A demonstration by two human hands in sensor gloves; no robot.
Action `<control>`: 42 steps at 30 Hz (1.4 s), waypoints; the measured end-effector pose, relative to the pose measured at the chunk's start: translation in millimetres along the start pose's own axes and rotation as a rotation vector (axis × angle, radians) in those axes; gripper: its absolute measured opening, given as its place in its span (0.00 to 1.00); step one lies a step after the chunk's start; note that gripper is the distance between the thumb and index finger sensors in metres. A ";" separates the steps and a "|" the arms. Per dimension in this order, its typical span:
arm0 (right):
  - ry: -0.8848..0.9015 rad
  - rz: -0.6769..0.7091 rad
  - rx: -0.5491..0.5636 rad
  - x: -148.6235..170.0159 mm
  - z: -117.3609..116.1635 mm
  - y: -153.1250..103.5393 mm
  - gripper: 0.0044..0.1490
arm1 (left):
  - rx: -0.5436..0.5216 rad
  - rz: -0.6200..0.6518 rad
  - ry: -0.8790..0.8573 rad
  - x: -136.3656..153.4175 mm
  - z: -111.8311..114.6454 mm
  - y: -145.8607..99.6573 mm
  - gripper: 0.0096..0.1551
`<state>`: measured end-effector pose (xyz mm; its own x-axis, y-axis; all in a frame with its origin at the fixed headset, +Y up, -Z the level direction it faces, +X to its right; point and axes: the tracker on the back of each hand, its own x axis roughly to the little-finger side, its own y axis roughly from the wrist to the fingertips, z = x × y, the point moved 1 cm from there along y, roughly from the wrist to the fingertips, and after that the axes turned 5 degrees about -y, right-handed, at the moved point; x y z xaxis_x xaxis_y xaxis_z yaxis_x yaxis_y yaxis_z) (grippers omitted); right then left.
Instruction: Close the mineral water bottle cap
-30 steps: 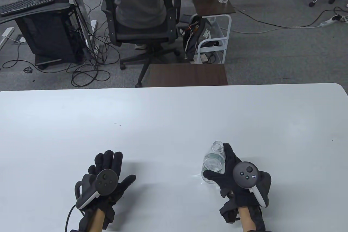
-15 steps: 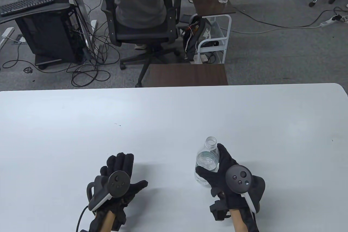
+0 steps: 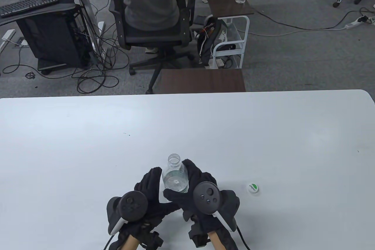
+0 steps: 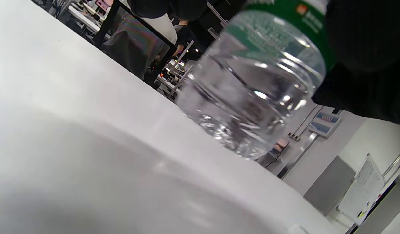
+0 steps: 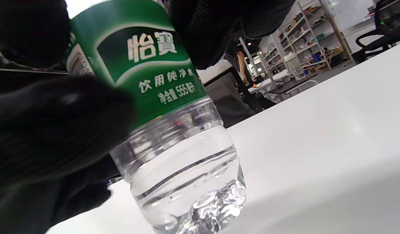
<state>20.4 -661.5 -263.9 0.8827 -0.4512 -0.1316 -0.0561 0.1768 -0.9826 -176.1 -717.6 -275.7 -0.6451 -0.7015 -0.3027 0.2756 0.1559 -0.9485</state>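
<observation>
The mineral water bottle point(image 3: 175, 177) stands upright on the white counter point(image 3: 187, 127), near its front edge at about six o'clock from the middle. Its mouth is open, with no cap on it. The cap point(image 3: 253, 188), white with a green mark, lies loose on the counter at roughly three o'clock from the bottle, clear of both hands and not touching anything.

The right hand point(image 3: 199, 191) wraps the bottle's body from the three o'clock side, thumb across the front, fingers point(image 5: 206, 32) curled on the green label as the right wrist view shows. The left hand point(image 3: 149, 191) is on the nine o'clock side with its fingers up against the bottle. From the left wrist view I can't tell whether that is a true grip or only a light touch, since only the bottle's clear lower half point(image 4: 252, 94) and a bit of glove show there.

As I read it, the job has barely begun. The bottle is steadied, and that is all. What remains is nearly everything: one hand must let go, most likely the right since the cap lies on that side, then reach out to three o'clock, pick the cap up, seat it squarely on the mouth, and twist it down while the other hand keeps the bottle from turning. There is water in the bottle, so a tip while changing hands would spill.
</observation>
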 end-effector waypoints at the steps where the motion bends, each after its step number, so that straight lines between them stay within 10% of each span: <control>1: -0.010 0.012 -0.005 -3.5 -1.3 -0.8 0.64 | -0.001 0.012 -0.028 0.8 0.4 0.5 0.71; 16: 0.011 0.117 -0.027 24.0 3.1 7.1 0.61 | -0.179 -0.036 -0.255 13.6 -9.5 -4.2 0.55; 22: -0.482 -0.064 0.121 94.1 13.6 26.0 0.42 | -0.230 -0.056 -0.266 25.1 -22.3 -6.2 0.55; 30: -0.658 -0.298 -0.122 167.1 3.3 29.8 0.35 | -0.227 -0.083 -0.253 28.9 -22.4 -5.3 0.55; 42: -0.787 -0.452 -0.260 190.1 -13.6 34.7 0.40 | -0.195 -0.089 -0.250 29.3 -17.3 -4.2 0.56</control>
<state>179.9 -753.1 -324.8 0.9024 0.3074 0.3020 0.3499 -0.1138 -0.9298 -208.4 -726.8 -282.2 -0.4588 -0.8638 -0.2084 0.0683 0.1995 -0.9775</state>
